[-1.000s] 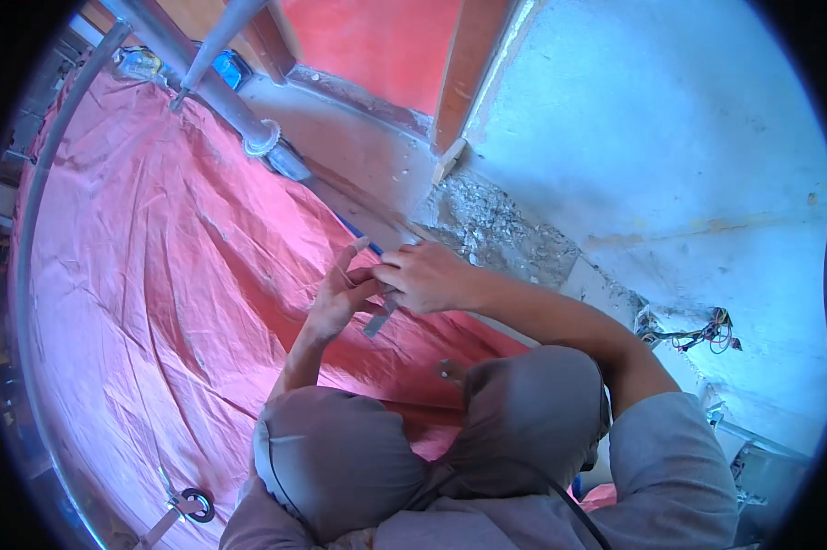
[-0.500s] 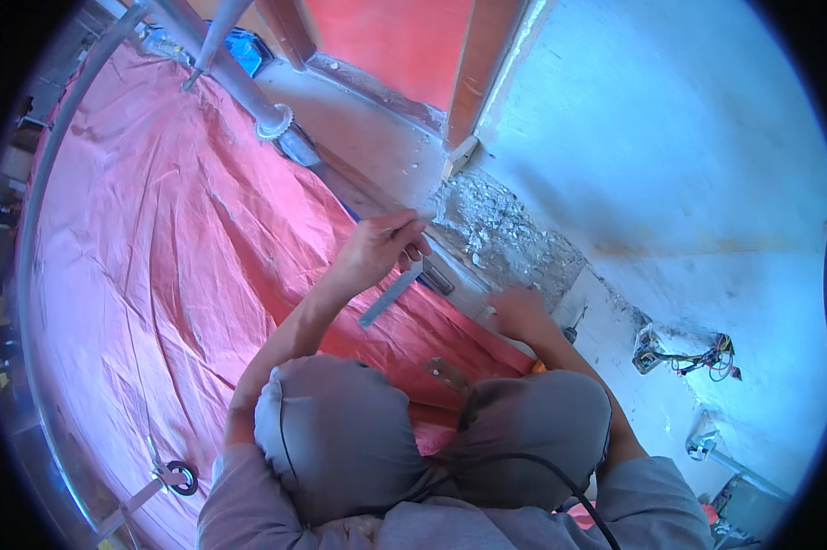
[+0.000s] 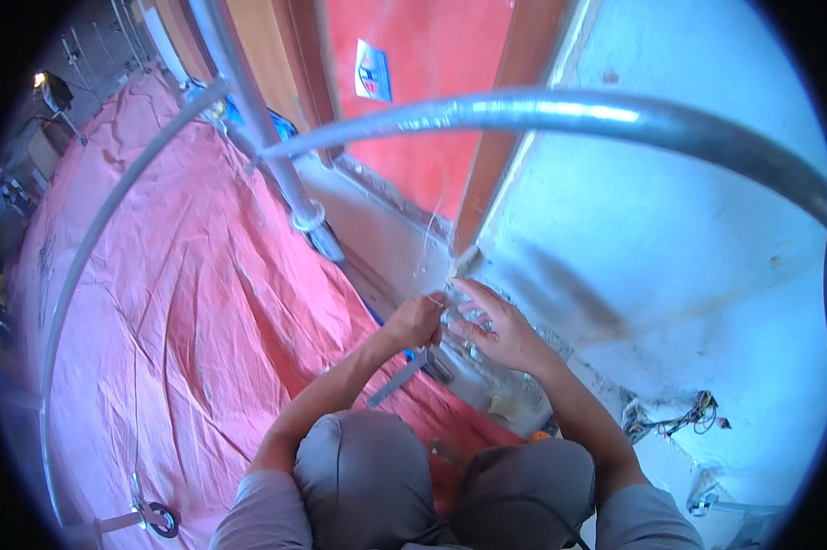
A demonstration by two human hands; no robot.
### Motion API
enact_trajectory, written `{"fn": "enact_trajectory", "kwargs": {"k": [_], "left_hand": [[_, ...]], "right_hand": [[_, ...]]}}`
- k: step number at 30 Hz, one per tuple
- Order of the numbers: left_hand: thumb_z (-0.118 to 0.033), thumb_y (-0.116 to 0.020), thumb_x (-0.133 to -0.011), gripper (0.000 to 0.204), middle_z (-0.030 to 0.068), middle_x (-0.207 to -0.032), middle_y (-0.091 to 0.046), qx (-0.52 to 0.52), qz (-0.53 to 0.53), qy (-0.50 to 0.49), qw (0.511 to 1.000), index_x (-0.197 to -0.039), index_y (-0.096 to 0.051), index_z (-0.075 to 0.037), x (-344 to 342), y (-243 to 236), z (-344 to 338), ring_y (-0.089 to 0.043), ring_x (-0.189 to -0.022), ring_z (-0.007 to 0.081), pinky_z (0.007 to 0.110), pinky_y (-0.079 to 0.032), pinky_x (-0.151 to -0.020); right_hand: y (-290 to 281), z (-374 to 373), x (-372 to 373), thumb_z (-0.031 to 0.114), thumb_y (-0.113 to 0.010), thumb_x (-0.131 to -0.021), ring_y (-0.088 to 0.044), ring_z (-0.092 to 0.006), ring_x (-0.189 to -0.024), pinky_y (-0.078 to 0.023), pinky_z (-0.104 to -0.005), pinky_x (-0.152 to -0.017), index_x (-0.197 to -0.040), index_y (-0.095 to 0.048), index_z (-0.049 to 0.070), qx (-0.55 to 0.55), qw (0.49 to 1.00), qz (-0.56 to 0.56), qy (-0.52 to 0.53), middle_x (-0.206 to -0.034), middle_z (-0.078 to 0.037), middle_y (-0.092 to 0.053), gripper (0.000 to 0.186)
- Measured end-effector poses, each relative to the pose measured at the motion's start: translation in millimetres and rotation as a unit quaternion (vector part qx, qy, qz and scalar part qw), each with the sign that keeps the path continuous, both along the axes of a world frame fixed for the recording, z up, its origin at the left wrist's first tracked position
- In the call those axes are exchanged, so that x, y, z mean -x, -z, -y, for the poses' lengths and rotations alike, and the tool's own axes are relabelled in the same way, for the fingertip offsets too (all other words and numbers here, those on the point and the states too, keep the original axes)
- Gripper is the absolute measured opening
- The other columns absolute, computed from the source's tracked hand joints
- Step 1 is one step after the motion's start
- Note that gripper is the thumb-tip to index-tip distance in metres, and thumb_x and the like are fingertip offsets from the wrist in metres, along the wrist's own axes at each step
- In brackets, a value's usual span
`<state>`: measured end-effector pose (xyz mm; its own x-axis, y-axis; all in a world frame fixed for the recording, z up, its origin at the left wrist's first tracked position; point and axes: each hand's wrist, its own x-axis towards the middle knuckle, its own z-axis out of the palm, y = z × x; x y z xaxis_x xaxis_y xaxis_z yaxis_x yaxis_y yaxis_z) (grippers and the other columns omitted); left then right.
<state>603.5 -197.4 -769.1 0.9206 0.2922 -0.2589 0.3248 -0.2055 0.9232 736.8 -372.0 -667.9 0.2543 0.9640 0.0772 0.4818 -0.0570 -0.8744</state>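
My left hand [image 3: 416, 319] is closed, fingertips pinched on a thin pale line [image 3: 429, 236] that runs up past the red panel. A flat grey metal strip [image 3: 395, 379] hangs below that hand, over the red cloth. Just right of it, beside the line, my right hand [image 3: 494, 325] has its fingers apart and bent. Whether the strip is gripped directly or hangs from the line, I cannot tell.
A metal rail [image 3: 542, 107] arches overhead, joined to an upright pole [image 3: 292, 183]. Creased red cloth [image 3: 157, 302] covers the left side. A red door panel [image 3: 404, 183] with a sticker stands ahead, beside a pale wall [image 3: 670, 275]. Bundled wires [image 3: 698, 412] protrude low on the right.
The view has tilted up, bringing the arched rail and more of the door into sight. My right hand left the left hand, dropped rightward, then came back up beside it, fingers apart.
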Motion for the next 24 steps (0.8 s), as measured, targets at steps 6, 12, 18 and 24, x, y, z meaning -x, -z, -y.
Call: {"fn": "enact_trajectory", "kwargs": {"k": [6,12,18,24], "left_hand": [[-0.038,-0.045,-0.116,0.041,0.011,-0.066,-0.069,0.069,-0.042,0.025,0.996,-0.115,-0.061,-0.001,50.8,4.2,-2.9,-0.066,-0.051,0.0197,0.033,-0.054,-0.047],[-0.037,-0.052,-0.114,0.038,0.0085,-0.066,-0.066,0.052,-0.095,-0.044,0.993,-0.117,-0.064,-0.001,98.4,-8.4,-18.9,-0.063,-0.053,0.0171,0.033,-0.051,-0.05],[-0.029,-0.064,-0.109,0.03,0.0043,-0.069,-0.065,0.046,-0.007,-0.255,0.966,-0.119,-0.071,-0.002,185.6,-8.6,-67.9,-0.062,-0.057,0.0133,0.031,-0.049,-0.052],[-0.052,-0.054,-0.107,0.058,0.0142,-0.084,-0.076,-0.069,-0.02,-0.362,0.929,-0.114,-0.072,0.002,281.3,45.3,-107.3,-0.074,-0.068,0.0274,0.038,-0.06,-0.06]], "right_hand": [[65.1,-3.7,-21.7,0.044,-0.08,-0.094,-0.072,-0.0338,-0.116,-0.059,-0.0468,-0.094,-0.146,-0.062,0.009,0.095,0.97,0.205,-0.095,-0.127,-0.019,-0.074,0.064],[185.2,82.2,-1.2,0.052,-0.079,-0.089,-0.069,-0.0391,-0.124,-0.055,-0.0519,-0.102,-0.132,-0.07,0.01,0.351,0.88,0.281,-0.158,-0.129,-0.024,-0.072,0.06],[99.6,47.4,-41.9,0.037,-0.08,-0.094,-0.076,-0.0317,-0.094,-0.06,-0.0419,-0.085,-0.122,-0.073,0.007,0.139,0.984,0.083,0.08,-0.111,-0.017,-0.077,0.041],[-193.8,15.5,-71.5,0.008,-0.064,-0.107,-0.071,-0.0138,-0.078,-0.057,-0.0282,-0.067,-0.111,-0.071,-0.001,-0.432,0.857,0.105,0.26,-0.1,-0.008,-0.073,0.012]]}}
